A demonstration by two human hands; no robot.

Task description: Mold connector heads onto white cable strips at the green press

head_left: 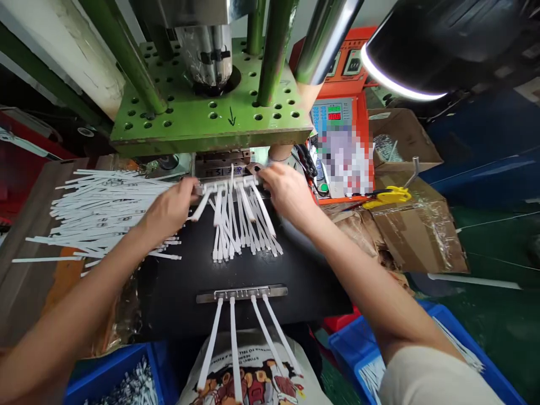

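Observation:
My left hand (174, 207) and my right hand (287, 194) grip opposite ends of a metal bar fixture (206, 186), their fingers closed on it. Several white strips (244, 203) hang from this bar toward me, in front of the press opening. Below it, a bunch of loose white strips with small tips (225, 244) lies on the black work surface (177, 298). Nearer to me, a second metal bar fixture (198, 297) lies on the surface, with several white strips (233, 343) reaching over its front edge. Neither hand touches that second bar.
A green press plate (189, 129) with columns stands above the hands. At left is a pile of white strips (109, 208). An orange control box (360, 112), yellow-handled scissors (390, 196) and cardboard (422, 230) are at right. Blue bins (164, 365) stand below.

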